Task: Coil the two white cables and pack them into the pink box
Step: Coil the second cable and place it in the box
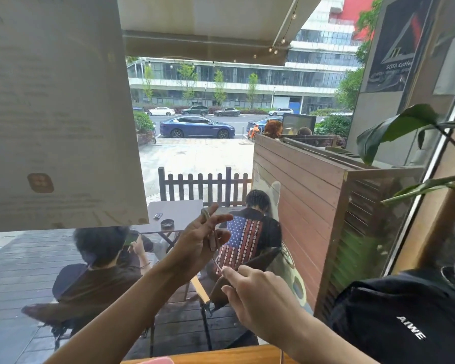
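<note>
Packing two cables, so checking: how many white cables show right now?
1: a white cable wound on the left hand, its tail pinched by the right hand. The second isn't visible.

The scene is lit by soft, bright daylight from the street at twelve o'clock. The pavement (pixel 192 156) is nearly blown out; few hard shadows are cast. The sheet (pixel 55 106) at ten o'clock is blurred, its print unreadable. Straight lines are bowed towards the edges. Motion smear is seen at four o'clock, and the hands are slightly softened.
</note>
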